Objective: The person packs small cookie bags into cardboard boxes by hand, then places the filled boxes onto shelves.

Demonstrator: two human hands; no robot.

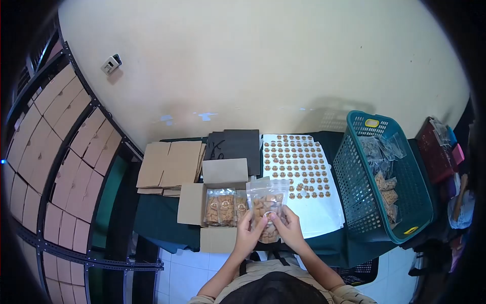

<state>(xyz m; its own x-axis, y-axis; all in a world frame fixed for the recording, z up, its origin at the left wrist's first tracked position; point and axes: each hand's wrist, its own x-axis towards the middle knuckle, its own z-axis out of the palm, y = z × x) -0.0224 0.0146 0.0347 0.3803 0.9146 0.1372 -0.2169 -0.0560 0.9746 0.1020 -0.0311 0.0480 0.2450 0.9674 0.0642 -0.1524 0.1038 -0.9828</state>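
Between my two hands is a clear zip-top pouch (267,204) filled with small brown snack pieces, its top edge pointing away from me. My left hand (248,235) grips its lower left side, and my right hand (288,229) grips the lower right. Both thumbs press on a round sticker (270,216) on the pouch's front, partly covering it. Just left of the pouch, an open cardboard box (192,203) contains several similar pouches (220,205) with round stickers. Behind the right hand lies a white sheet (316,215) bearing rows of round brown stickers (295,162).
Flat cardboard pieces (172,162) are stacked at the table's left, beside a black folder-like item (235,147). A green basket (349,167) at right holds more pouches (387,195). Shelving with cardboard boxes (71,185) stands far left. A dark green cloth (167,220) covers the table.
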